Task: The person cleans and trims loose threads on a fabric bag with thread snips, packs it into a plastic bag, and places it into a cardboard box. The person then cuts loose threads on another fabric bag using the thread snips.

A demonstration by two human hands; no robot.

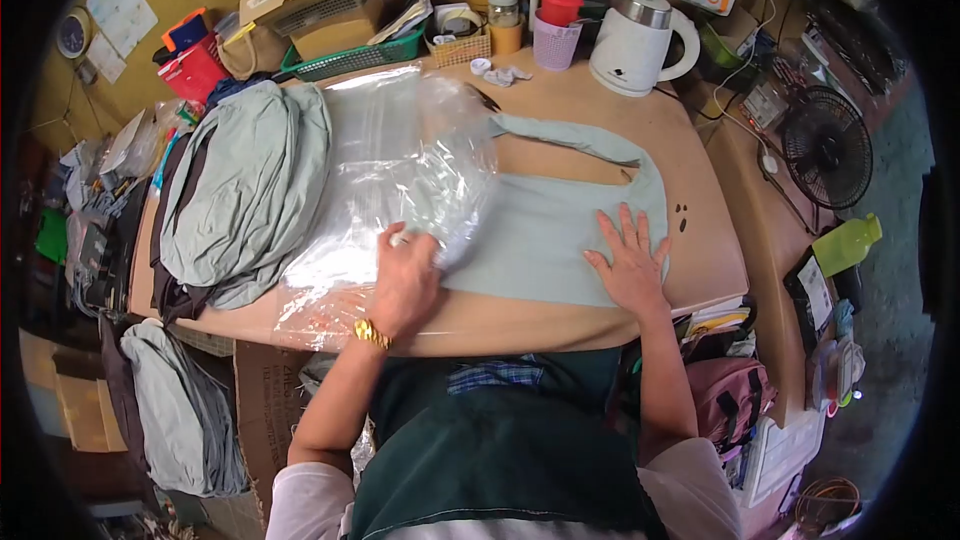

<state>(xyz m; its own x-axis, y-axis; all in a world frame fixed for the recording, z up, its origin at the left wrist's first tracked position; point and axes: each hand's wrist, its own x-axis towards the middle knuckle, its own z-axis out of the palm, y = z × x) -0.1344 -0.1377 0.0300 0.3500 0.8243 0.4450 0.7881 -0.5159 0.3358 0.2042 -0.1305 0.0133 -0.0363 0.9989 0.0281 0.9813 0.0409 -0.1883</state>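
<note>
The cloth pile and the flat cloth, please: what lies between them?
In the head view, clear plastic lies between the cloth pile and flat cloth.

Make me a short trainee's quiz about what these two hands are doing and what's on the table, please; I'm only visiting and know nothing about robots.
1. True or false: the right hand is closed in a fist.
2. Which of these does the left hand touch?
A: the fan
B: the plastic
C: the bottle
3. Fill the gap: the body of the kettle is ___ in colour.

Key:
1. False; it lies with fingers spread on the cloth.
2. B.
3. White.
</note>
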